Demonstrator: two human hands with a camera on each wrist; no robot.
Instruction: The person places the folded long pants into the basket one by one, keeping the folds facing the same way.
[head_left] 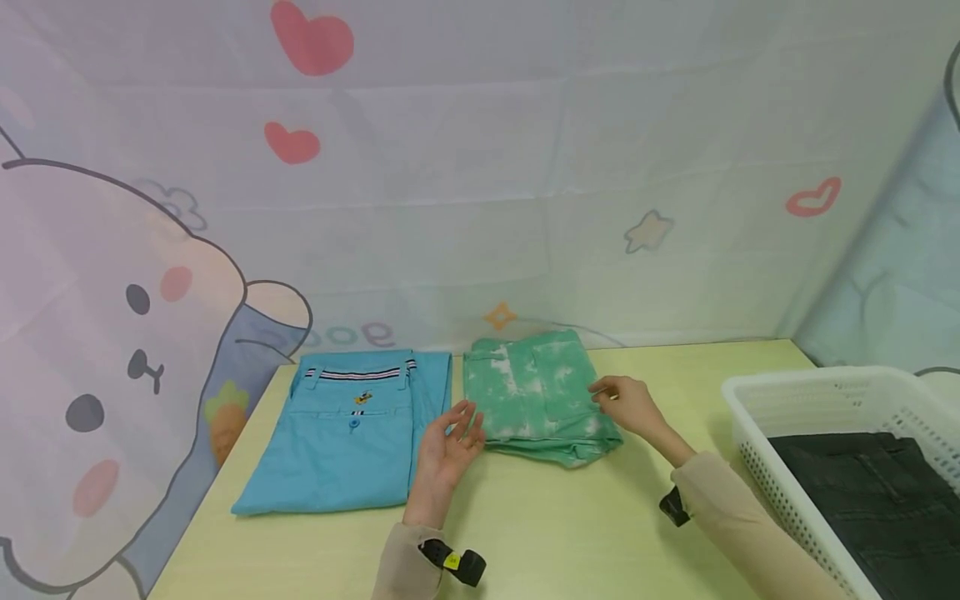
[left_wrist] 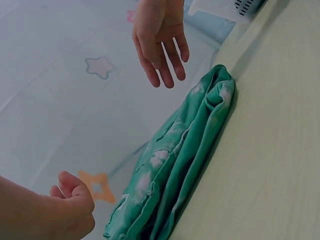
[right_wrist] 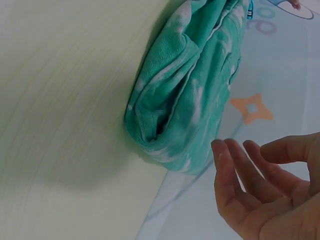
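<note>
Folded green trousers with white blotches [head_left: 536, 396] lie on the table between both hands. My left hand [head_left: 446, 446] is just off their left front corner, palm turned up and fingers loosely bent, holding nothing. On the other side my right hand [head_left: 628, 407] hovers near the right edge with relaxed fingers; the right wrist view shows a gap between that hand [right_wrist: 270, 192] and the cloth [right_wrist: 195, 95]. From the left wrist view, the left hand [left_wrist: 60, 210] also stands apart from the green stack [left_wrist: 172, 155]. Folded blue trousers [head_left: 337, 467] with a striped waist trim lie left of them.
A white perforated basket [head_left: 795, 508] stands at the table's right side with folded black trousers [head_left: 877, 492] in it. Behind the table [head_left: 540, 542] hangs a printed cloth backdrop [head_left: 465, 167], close to the far edge.
</note>
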